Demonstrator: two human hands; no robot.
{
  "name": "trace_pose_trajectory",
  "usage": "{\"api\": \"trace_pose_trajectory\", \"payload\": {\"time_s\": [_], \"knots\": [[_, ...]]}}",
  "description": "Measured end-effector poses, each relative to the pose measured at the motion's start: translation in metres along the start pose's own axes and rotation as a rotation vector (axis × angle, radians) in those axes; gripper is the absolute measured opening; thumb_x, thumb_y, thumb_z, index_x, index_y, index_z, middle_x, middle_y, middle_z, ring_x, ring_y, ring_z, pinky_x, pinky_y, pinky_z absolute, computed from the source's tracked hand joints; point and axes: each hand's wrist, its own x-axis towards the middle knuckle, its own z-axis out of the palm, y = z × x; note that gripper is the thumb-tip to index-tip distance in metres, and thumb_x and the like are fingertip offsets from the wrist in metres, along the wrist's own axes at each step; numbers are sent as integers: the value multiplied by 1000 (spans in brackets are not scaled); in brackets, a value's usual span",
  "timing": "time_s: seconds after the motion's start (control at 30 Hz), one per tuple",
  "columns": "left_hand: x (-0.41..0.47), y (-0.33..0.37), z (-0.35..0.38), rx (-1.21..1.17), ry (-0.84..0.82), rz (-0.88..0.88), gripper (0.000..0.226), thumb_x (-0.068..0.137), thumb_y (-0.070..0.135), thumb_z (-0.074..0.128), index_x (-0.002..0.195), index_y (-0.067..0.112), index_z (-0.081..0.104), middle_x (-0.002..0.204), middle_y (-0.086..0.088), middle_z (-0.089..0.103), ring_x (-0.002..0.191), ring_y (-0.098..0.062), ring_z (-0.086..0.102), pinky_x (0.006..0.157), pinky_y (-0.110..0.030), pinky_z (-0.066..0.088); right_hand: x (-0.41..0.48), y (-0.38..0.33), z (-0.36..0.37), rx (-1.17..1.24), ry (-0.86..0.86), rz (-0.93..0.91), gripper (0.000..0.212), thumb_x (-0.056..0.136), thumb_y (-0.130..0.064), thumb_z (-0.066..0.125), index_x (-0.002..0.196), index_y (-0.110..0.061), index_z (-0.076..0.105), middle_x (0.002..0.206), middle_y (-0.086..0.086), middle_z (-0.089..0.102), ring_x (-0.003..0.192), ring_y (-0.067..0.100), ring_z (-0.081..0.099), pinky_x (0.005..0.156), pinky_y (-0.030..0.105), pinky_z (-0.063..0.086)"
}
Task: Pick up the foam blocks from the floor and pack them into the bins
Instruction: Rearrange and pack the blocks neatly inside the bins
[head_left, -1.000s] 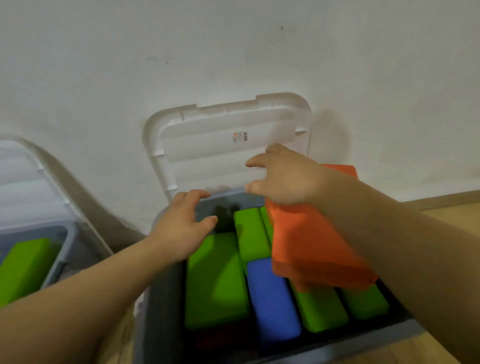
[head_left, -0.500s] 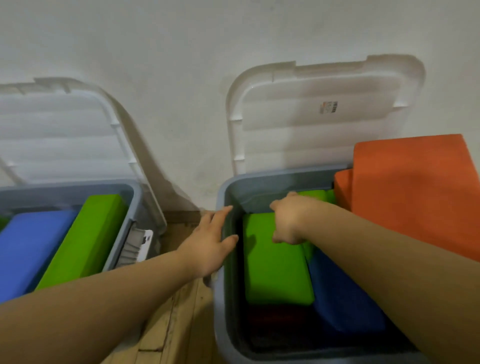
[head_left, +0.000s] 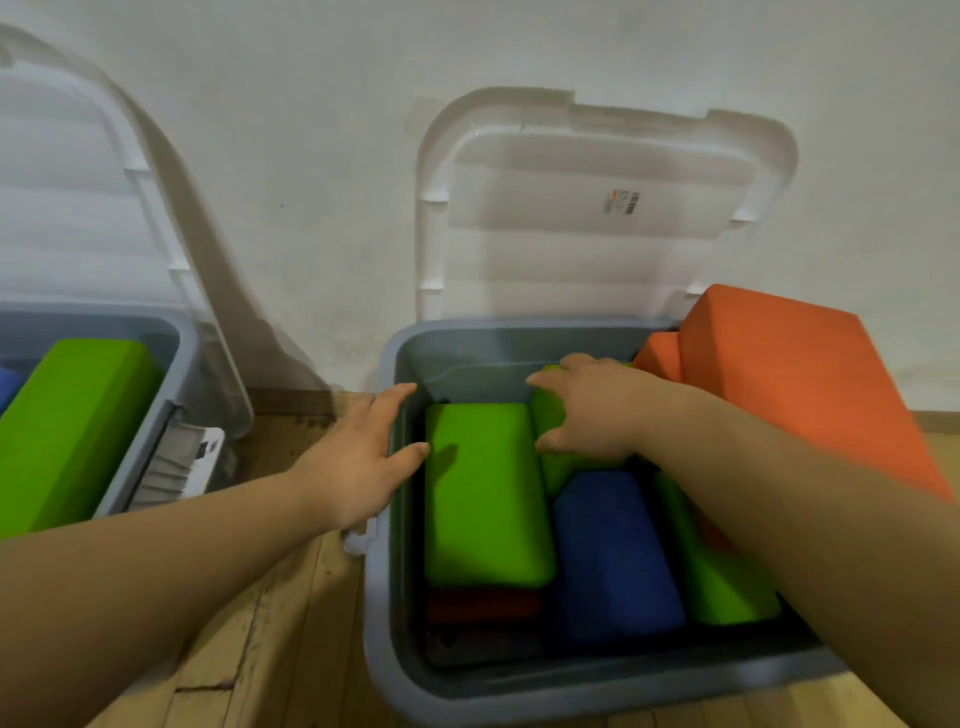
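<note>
You are in what looks like a room of a home or a playroom: a floor of light wooden planks (head_left: 291, 613) meets a plain white painted wall (head_left: 322, 156) at a wooden skirting board (head_left: 291, 400), and two grey plastic storage bins (head_left: 400, 670) with white hinged lids (head_left: 587, 218) stand against it, filled with bright foam blocks (head_left: 483, 488).

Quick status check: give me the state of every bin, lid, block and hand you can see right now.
Right bin: open, packed with blocks.
Right lid: up against the wall.
Left bin: open, holds blocks.
Left lid: up against the wall.
Large green block: lying flat in the right bin.
Blue block: lying in the right bin.
Orange block: tilted over the right bin's far corner.
Left hand: open, on the right bin's rim.
Right hand: pressing on a smaller green block.
</note>
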Motion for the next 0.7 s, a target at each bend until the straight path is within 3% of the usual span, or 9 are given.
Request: {"api": "trace_pose_trajectory", "payload": {"time_s": [0.2,0.33,0.43,0.53,0.63,0.7], "knots": [[-4,3,-2,0,1,-4,77,98,50,59,160,32,18,159,-5,32,147,-23,33,117,-33,28,-6,9,5,-21,56,63,82,83,-61,64,153,-30,35,144,13,43,129,40,48,107,49,44],[-6,5,-4,-4,-8,-2,78,97,50,60,160,32,17,160,-3,30,146,-22,33,116,-33,29,1,-15,10,-6,153,68,77,81,-60,67,145,-24,43,135,13,48,123,39,51,101,46,45],[-7,4,-4,-1,-14,-2,77,98,49,59,160,33,16,161,-3,30,147,-22,33,116,-33,29,17,-33,26,54,132,52,69,80,-56,70,135,-21,49,128,14,51,121,39,53,102,46,47],[-4,3,-2,-25,-22,-6,75,100,48,56,161,34,14,163,-3,25,149,-21,28,117,-32,26,36,-43,47,50,98,84,64,83,-52,68,134,-19,49,130,15,51,124,40,47,105,48,42],[-3,2,-2,-51,-26,-10,74,101,46,55,161,36,13,164,-3,23,150,-20,26,118,-31,23,51,-52,57,33,211,88,51,87,-46,65,128,-18,51,129,13,51,124,37,42,101,46,41],[-3,2,-1,-66,-24,-7,72,102,43,54,161,35,12,165,-2,22,150,-19,26,116,-28,22,62,-56,59,42,226,51,57,85,-49,68,129,-18,50,131,13,52,125,36,42,101,44,42]]}}
